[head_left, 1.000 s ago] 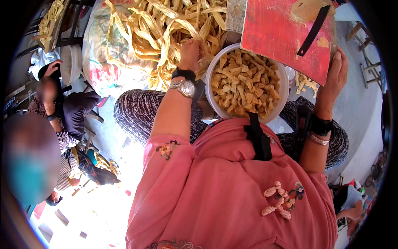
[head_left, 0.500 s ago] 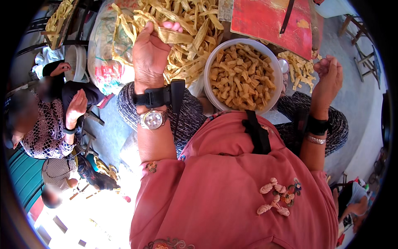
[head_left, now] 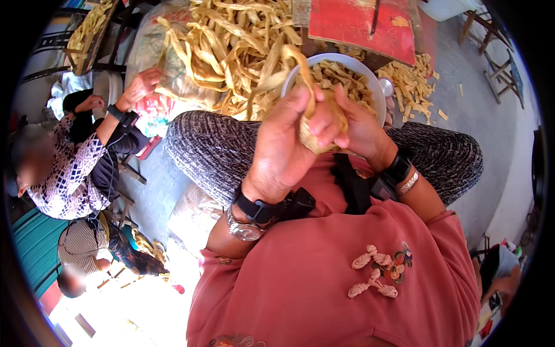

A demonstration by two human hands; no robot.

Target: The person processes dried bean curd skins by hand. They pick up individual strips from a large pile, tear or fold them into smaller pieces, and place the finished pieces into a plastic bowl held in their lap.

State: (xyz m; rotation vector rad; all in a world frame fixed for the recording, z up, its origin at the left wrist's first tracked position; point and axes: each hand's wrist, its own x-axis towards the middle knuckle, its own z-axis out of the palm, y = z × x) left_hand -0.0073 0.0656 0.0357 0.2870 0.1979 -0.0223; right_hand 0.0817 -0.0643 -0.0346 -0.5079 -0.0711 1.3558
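Observation:
My left hand point(head_left: 284, 141) and my right hand point(head_left: 367, 130) are together above my lap, in front of a white round tub point(head_left: 378, 87). Between them is a long, pale yellow-brown dried strip point(head_left: 304, 68), soft and ribbon-like. One length arches up over the tub; the rest is bunched or looped between my fingers. My left fingers are curled around the strip. My right fingers close on it from the other side, partly hidden and slightly blurred. Short, knot-like tan pieces point(head_left: 345, 78) fill the tub, partly covered by my hands.
A heap of long strips point(head_left: 248, 46) lies on a plastic sack at the far left. Behind the tub is a red board point(head_left: 364, 29), with loose short pieces point(head_left: 409, 92) beside it. A co-worker point(head_left: 75, 162) sits at left. Wooden stools point(head_left: 497, 69) stand at right.
My left hand has come back from the heap with a strip, and my right hand has moved in from the right to meet it. The co-worker's hand has reached toward the heap.

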